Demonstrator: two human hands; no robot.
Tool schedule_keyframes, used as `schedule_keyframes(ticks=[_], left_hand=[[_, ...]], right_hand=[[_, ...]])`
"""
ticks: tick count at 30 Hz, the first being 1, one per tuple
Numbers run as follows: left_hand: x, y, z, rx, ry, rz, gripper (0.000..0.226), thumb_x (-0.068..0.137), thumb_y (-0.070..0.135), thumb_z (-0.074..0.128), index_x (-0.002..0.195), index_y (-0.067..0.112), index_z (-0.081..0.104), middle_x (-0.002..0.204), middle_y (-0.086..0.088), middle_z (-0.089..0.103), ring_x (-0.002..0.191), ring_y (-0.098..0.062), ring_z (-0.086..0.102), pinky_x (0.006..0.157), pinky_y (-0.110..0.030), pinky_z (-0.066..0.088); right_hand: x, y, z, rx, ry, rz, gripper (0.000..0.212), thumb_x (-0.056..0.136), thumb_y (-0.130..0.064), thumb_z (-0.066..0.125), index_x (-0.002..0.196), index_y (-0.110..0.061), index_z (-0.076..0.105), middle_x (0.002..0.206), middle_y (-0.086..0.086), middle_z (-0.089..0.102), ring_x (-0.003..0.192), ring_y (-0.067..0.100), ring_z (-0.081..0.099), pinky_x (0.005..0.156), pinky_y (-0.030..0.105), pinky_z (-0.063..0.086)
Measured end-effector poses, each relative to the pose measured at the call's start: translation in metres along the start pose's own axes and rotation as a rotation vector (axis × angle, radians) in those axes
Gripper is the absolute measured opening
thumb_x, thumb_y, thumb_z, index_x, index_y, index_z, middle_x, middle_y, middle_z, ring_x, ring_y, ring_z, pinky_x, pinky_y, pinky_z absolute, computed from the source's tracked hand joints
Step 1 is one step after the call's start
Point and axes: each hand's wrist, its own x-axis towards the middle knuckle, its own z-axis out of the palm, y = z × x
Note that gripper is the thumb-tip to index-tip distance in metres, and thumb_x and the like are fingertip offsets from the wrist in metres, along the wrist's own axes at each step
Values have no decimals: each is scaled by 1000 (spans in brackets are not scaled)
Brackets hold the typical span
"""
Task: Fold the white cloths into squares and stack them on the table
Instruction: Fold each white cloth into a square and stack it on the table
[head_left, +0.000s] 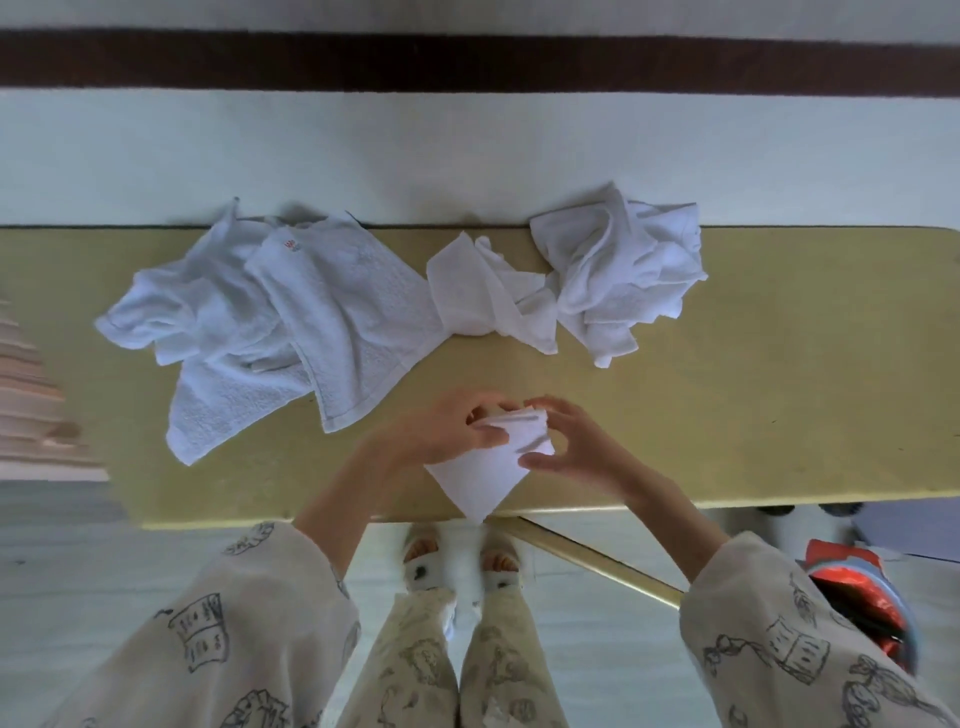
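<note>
A long yellow-topped counter (779, 364) crosses the middle of the frame. Along its far edge lie unfolded white terry cloths: two flat overlapping ones (270, 322) at centre left, a thin twisted one (483, 296) in the centre, and a crumpled heap (618, 275) at centre right touching the twisted one. A crinkled red-orange bag (852, 597) sits on the floor at the lower right. Nothing lies between the loose cloths and the hands.

A small folded white cloth (483, 473) rests at the near edge of the counter, lower centre, turned like a diamond with its lowest corner overhanging the edge. The left hand (441, 436) pinches its upper layers, and the right hand (566, 441) curls its fingers and thumb around the upper right corner.
</note>
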Motion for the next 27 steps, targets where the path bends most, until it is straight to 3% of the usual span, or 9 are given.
schedule_keyframes(ticks=[4, 6, 10, 14, 17, 20, 22, 25, 27], left_hand=[[-54, 5, -18, -97, 295, 23, 21, 94, 28, 48, 113, 26, 57, 93, 4, 59, 81, -10, 54, 69, -13, 42], [-85, 6, -19, -171, 462, 17, 15, 95, 28, 47, 105, 27, 59, 92, -4, 62, 76, -13, 55, 65, -15, 42], [-155, 1, -8, -339, 806, -15, 12, 93, 26, 52, 100, 27, 61, 81, 3, 59, 68, -8, 50, 58, -9, 37], [-241, -19, 20, -398, 1069, -72, 8, 90, 26, 57, 96, 25, 62, 74, 8, 57, 63, -2, 50, 63, -15, 38], [-314, -44, 51, -403, 1256, -152, 14, 91, 14, 55, 93, 27, 60, 77, 8, 61, 62, 2, 56, 70, -23, 47], [-392, -70, 94, -421, 1454, -255, 15, 91, 9, 54, 99, 20, 61, 79, 4, 63, 60, 5, 59, 72, -25, 49], [-445, -85, 133, -435, 1582, -336, 16, 91, 7, 52, 100, 18, 60, 82, 2, 62, 61, 8, 59, 66, -16, 47], [-522, -103, 200, -452, 1732, -454, 17, 92, 9, 51, 100, 21, 59, 88, 4, 64, 67, 5, 62, 63, -8, 45], [-573, -115, 251, -485, 1817, -530, 15, 93, 13, 51, 102, 22, 59, 92, 2, 65, 72, 2, 62, 65, -9, 46]], right_hand=[[-6, -58, -16, -37, -20, -137, 10, 87, -29, 61, 88, -20, 63, 89, -2, 62, 84, 13, 56, 74, 25, 41], [-10, -89, -19, -58, -20, -255, 21, 91, -27, 56, 70, -26, 53, 72, -6, 55, 69, 10, 51, 67, 25, 41], [-32, -154, -13, -152, -56, -461, 22, 93, -28, 53, 71, -24, 55, 67, -9, 55, 58, -2, 47, 59, 13, 37], [-58, -218, 24, -244, -197, -622, 12, 89, -26, 59, 92, -16, 64, 79, -10, 57, 67, -1, 49, 66, 16, 37], [-82, -262, 74, -356, -279, -762, 14, 86, -25, 62, 79, -13, 61, 67, -5, 51, 60, 6, 43, 63, 23, 35], [-117, -304, 136, -454, -340, -930, 33, 84, -24, 61, 57, -25, 42, 53, -5, 35, 54, 9, 35, 57, 27, 29], [-147, -328, 180, -525, -396, -1017, 32, 83, -25, 62, 57, -26, 44, 55, -4, 39, 59, 15, 40, 59, 32, 31], [-201, -359, 252, -582, -496, -1124, 24, 83, -27, 62, 69, -8, 56, 63, 7, 51, 65, 26, 48, 63, 39, 38], [-245, -373, 304, -577, -556, -1187, 27, 84, -28, 60, 68, -8, 53, 59, 3, 45, 62, 23, 41, 59, 36, 35]])
